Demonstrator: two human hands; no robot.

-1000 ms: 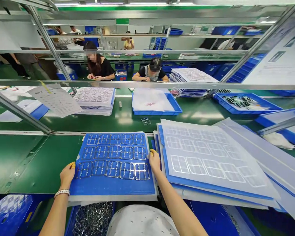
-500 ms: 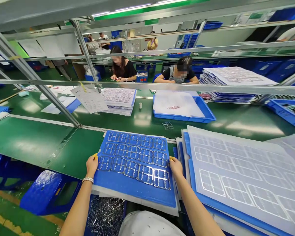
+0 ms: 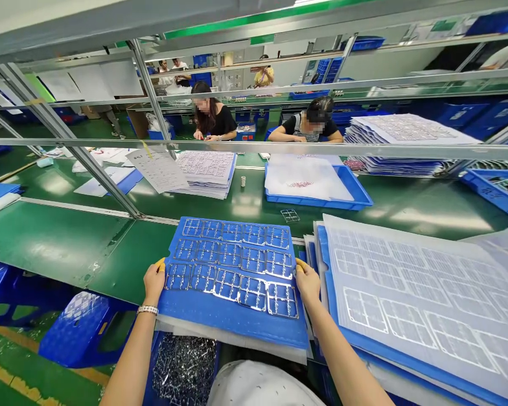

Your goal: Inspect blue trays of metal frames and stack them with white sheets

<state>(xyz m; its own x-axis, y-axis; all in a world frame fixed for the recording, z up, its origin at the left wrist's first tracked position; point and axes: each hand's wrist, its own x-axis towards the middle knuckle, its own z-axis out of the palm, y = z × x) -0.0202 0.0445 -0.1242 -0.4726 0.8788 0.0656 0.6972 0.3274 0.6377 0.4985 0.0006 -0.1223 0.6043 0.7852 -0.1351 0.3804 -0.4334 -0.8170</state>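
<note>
My left hand pinches the left edge of a blue sheet. At its right edge my right hand grips the same sheet. Yellow coverings show on fingertips of both hands. Three rows of thin, shiny metal frames lie on the sheet, each with small pieces joined inside it. White paper pokes out beneath the sheet's near edge. To the right stands a stack of blue sheets, topped by a translucent white sheet with similar frames showing through.
A blue bin of metal scraps sits below the bench edge. One loose metal frame lies beyond the sheet, before a blue tray. Blue stools stand at lower left. Metal rails cross ahead; co-workers sit behind them.
The blue sheet with its frames has risen slightly, its far edge now higher in view. Both hands still hold its sides and have shifted a little outward.
</note>
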